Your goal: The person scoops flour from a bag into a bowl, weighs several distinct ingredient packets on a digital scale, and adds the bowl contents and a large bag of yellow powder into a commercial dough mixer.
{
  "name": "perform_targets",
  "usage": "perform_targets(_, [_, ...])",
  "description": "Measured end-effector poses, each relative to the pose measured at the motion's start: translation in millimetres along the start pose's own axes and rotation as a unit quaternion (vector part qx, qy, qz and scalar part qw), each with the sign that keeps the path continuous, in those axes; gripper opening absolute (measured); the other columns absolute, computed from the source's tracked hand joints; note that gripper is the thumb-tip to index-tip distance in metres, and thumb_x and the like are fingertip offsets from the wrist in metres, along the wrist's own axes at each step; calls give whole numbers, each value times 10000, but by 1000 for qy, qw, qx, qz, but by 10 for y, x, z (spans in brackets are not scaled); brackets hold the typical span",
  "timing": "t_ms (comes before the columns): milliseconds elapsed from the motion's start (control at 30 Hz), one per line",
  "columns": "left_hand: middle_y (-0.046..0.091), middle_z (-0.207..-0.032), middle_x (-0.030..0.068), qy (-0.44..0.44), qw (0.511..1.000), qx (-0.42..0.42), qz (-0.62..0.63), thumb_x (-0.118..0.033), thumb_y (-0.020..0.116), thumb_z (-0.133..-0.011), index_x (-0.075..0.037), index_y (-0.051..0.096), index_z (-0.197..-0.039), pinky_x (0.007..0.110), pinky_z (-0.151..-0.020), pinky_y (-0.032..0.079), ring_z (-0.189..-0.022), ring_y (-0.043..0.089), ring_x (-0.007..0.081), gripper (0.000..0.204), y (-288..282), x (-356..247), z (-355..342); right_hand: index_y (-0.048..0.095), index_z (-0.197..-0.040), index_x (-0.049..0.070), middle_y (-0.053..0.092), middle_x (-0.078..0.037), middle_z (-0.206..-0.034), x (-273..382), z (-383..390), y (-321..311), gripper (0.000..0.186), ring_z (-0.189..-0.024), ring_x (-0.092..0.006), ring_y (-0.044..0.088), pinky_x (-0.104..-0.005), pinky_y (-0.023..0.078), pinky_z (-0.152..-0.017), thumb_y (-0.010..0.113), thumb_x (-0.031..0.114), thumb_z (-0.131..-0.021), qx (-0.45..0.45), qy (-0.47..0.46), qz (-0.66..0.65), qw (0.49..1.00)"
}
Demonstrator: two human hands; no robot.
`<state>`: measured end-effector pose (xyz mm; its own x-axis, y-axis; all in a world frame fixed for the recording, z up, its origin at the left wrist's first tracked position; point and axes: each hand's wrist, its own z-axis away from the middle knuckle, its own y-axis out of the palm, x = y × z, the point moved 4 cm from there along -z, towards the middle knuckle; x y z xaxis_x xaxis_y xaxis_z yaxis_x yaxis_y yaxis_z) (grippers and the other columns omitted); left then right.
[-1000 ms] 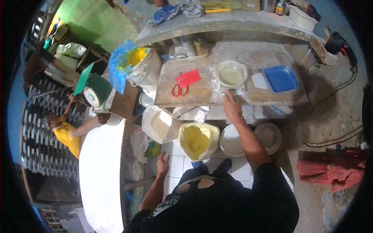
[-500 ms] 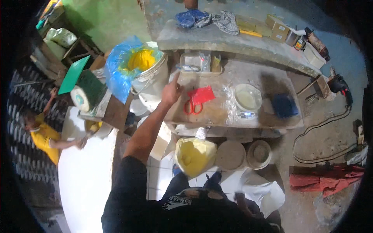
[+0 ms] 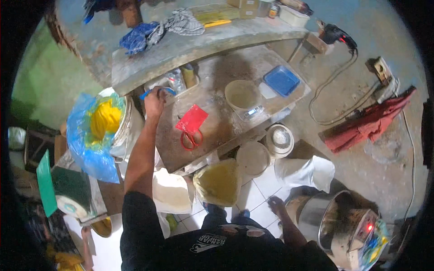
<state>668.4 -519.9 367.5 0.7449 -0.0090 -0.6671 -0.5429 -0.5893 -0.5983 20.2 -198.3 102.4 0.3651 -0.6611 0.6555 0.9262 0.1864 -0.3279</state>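
My left hand (image 3: 155, 101) reaches to the left end of the low table and closes around a slim blue thing (image 3: 170, 91) whose kind I cannot make out. Its ends show on both sides of my fingers, beside a shallow tray (image 3: 193, 82) with small clear packets (image 3: 177, 79). Nearer on the tabletop lie a red flat piece (image 3: 191, 118) and red-handled scissors (image 3: 191, 140). Low on the right hangs my right hand (image 3: 276, 207), over the white tiles; its fingers are too unclear to read. A round bowl (image 3: 242, 95) stands on a small digital scale (image 3: 254, 112).
Left stands a white bucket (image 3: 131, 131) lined with blue plastic, yellow stuff inside. Open sacks (image 3: 172, 192) and a lidded tub (image 3: 253, 158) line the table's near side. A steel pot (image 3: 316, 214) sits lower right. A blue tray (image 3: 281, 81) lies on the table; a co-worker's arm (image 3: 87, 246) shows lower left.
My view has swung right. My left hand, earlier pointing with its index finger above the table, is now at the shallow tray, closed on the blue thing. The bowl looks emptier of light.
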Motion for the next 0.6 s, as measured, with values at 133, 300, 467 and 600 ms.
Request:
perform_targets(133, [668, -704, 130, 31, 998, 8, 55, -184, 556, -935, -13, 656, -918, 336, -559, 493, -568, 642, 184, 199, -446, -815, 260, 627, -1107, -9, 685, -100, -1025, 1410, -330, 1198, 315, -920, -206, 649, -321, 518, -831, 632, 246, -922, 60, -451, 203, 867])
perform_targets(300, [663, -671, 74, 0, 975, 109, 194, -186, 564, -945, -15, 658, -859, 302, -509, 456, -492, 555, 115, 213, -308, -1545, 919, 346, -1442, 78, 358, -108, -1483, 3009, -123, 2134, 603, -1233, -236, 491, -375, 427, -1026, 631, 131, -913, 190, -388, -287, 855])
perform_targets(467, [661, -666, 55, -134, 932, 201, 270, -178, 575, -941, -17, 657, -818, 283, -460, 429, -478, 537, 93, 219, -95, -2311, 1607, 283, -1468, 133, 341, -79, -1490, 3658, 410, 1874, 577, -1318, -233, 393, -516, 378, -1058, 505, 356, -985, 292, -409, -360, 786])
perform_targets(600, [657, -695, 47, -118, 933, 210, 268, -146, 606, -920, -26, 614, -1106, 261, -453, 429, -481, 537, 89, 221, 197, -2711, 1713, 333, -1428, 163, 445, -57, -1389, 3731, 484, 1359, 541, -1240, -218, 470, -536, 389, -1041, 325, 504, -1009, 415, -263, -489, 721])
